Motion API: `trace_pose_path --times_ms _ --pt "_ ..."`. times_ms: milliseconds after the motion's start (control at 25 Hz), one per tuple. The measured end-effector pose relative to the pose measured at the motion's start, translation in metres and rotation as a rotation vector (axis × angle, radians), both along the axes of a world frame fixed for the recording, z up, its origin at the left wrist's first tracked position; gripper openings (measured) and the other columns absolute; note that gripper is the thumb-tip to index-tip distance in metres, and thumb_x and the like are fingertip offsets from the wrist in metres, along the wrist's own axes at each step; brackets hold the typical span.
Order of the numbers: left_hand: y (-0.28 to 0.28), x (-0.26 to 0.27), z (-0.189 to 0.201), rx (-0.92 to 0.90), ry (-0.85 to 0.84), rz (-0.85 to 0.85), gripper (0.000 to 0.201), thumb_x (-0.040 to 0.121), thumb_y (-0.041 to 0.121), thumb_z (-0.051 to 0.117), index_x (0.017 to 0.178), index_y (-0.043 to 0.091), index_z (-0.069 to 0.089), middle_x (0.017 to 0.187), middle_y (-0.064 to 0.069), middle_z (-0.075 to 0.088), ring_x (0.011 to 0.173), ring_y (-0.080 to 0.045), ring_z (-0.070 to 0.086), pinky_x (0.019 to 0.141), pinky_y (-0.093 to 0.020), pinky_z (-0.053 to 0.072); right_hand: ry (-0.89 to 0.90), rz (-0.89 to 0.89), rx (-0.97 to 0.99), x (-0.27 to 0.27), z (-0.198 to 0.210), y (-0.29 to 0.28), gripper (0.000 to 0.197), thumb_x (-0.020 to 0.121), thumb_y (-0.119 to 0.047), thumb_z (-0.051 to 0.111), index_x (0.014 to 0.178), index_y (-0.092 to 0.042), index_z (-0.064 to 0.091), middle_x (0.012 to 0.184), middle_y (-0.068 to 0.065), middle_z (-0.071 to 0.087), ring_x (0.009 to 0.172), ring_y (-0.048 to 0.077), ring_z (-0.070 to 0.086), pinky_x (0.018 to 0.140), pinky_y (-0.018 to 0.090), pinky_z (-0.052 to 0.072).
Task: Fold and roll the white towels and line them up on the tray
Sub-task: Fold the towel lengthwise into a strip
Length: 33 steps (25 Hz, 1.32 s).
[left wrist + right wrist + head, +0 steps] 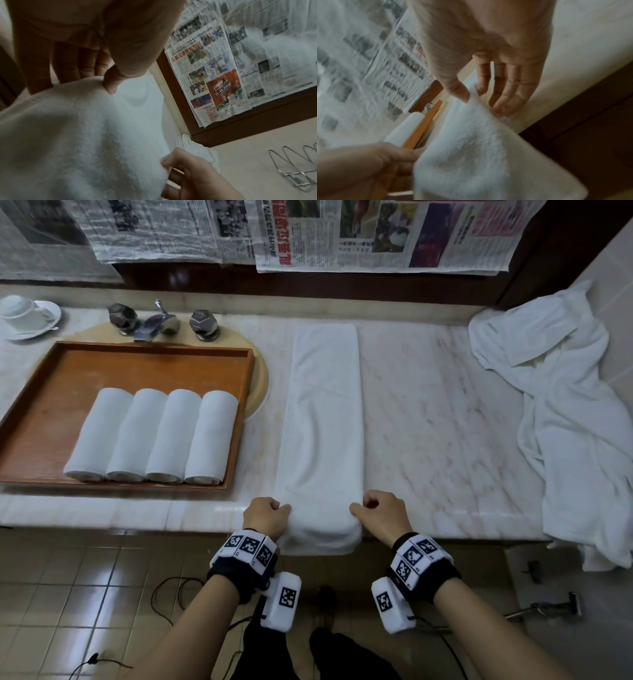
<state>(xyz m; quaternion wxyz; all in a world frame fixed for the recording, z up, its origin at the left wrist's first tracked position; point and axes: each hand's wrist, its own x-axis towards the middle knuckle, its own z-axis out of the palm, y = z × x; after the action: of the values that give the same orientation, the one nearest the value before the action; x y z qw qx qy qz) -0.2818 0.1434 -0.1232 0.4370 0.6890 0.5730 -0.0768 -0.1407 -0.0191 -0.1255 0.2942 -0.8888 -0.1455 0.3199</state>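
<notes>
Towel [322, 419], folded into a long strip on the counter [428, 405] beside the tray [44, 405]; left hand [265, 517] and right hand [380, 513] pinch its near corners. Uneven rolling pressure would likely skew the roll.

Both forearms reach forward, side by side, wrists banded. Left hand [265, 516] and right hand [380, 510] each pinch a near corner of the folded towel [322, 419], thumb on top, fingers curled
</notes>
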Motion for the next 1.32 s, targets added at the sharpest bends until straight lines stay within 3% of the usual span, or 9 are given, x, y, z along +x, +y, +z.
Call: trace_pose_path --times_ms 160,320,520,640,720,920,1080,1200,1320 --pt "0.006 -0.002 -0.006 -0.059 -0.009 -0.015 0.023 0.091 0.023 0.059 0.072 0.010 0.058 0.070 -0.001 0.054 0.076 -0.022 0.052 0.070 -0.027 0.037 0.189 -0.104 0.005 0.007 -0.005 0.000 0.041 0.072 -0.029 0.074 0.104 -0.018 0.052 0.102 -0.001 0.061 0.094 0.020 0.061 0.087 0.039 0.055" --pt "0.006 -0.004 -0.001 -0.079 -0.014 0.007 0.021 0.087 0.025 0.064 0.070 0.013 0.059 0.071 -0.001 0.057 0.068 -0.017 0.052 0.060 -0.026 0.042 -0.058 -0.003 -0.134 0.007 0.003 0.015 0.060 0.080 -0.025 0.068 0.133 -0.017 0.040 0.129 0.005 0.047 0.117 0.026 0.051 0.096 0.036 0.043" --pt "0.014 -0.002 0.006 -0.030 -0.016 0.127 0.014 0.079 0.020 0.073 0.065 0.019 0.071 0.076 -0.004 0.071 0.077 -0.024 0.068 0.080 -0.035 0.058 -0.344 0.616 0.132 -0.004 0.016 0.087 0.032 0.087 -0.006 0.056 0.116 -0.017 0.062 0.122 0.000 0.053 0.113 0.022 0.048 0.094 0.035 0.043" --pt "0.013 -0.006 0.006 -0.055 -0.007 0.151 0.011 0.082 0.017 0.071 0.071 0.017 0.071 0.077 -0.005 0.070 0.067 -0.019 0.066 0.070 -0.030 0.058 -0.477 1.146 -0.070 -0.005 0.023 0.124 0.043 0.090 0.000 0.054 0.124 -0.024 0.061 0.134 -0.003 0.050 0.119 0.022 0.042 0.090 0.038 0.043" --pt "0.010 -0.006 0.010 -0.057 -0.016 0.154 0.009 0.085 0.017 0.069 0.075 0.017 0.070 0.077 -0.003 0.068 0.063 -0.015 0.062 0.060 -0.024 0.051 -0.580 1.345 -0.198 -0.001 0.026 0.139 0.039 0.092 -0.004 0.054 0.123 -0.028 0.061 0.134 -0.002 0.049 0.120 0.023 0.040 0.087 0.038 0.039" --pt "0.013 -0.008 0.012 -0.094 -0.011 0.150 0.009 0.087 0.019 0.065 0.080 0.016 0.070 0.082 -0.004 0.069 0.062 -0.013 0.061 0.052 -0.020 0.043 -0.767 1.556 -0.320 0.004 0.037 0.166 0.023 0.095 -0.012 0.050 0.110 -0.024 0.063 0.121 -0.001 0.055 0.119 0.024 0.041 0.085 0.040 0.036" --pt "0.017 -0.011 0.008 -0.101 -0.020 0.102 0.018 0.088 0.018 0.062 0.070 0.016 0.063 0.076 -0.002 0.065 0.070 -0.018 0.062 0.061 -0.022 0.046 -0.821 1.603 -0.451 0.010 0.043 0.179 0.024 0.098 -0.013 0.046 0.113 -0.025 0.059 0.123 -0.004 0.057 0.122 0.023 0.037 0.097 0.047 0.031" --pt "0.014 -0.016 0.007 -0.094 0.015 0.048 0.018 0.086 0.021 0.067 0.071 0.014 0.062 0.071 -0.001 0.061 0.063 -0.011 0.055 0.053 -0.021 0.040 -0.814 1.583 -0.476 0.013 0.042 0.182 0.025 0.099 -0.012 0.043 0.113 -0.026 0.058 0.121 -0.005 0.058 0.121 0.023 0.037 0.097 0.048 0.029" --pt "0.014 -0.018 0.003 -0.080 0.069 -0.015 0.012 0.087 0.021 0.066 0.079 0.012 0.068 0.080 -0.003 0.064 0.066 -0.011 0.056 0.061 -0.021 0.043 -0.819 1.557 -0.430 0.012 0.040 0.184 0.024 0.099 -0.010 0.040 0.110 -0.025 0.056 0.112 -0.007 0.062 0.117 0.023 0.039 0.095 0.049 0.028"
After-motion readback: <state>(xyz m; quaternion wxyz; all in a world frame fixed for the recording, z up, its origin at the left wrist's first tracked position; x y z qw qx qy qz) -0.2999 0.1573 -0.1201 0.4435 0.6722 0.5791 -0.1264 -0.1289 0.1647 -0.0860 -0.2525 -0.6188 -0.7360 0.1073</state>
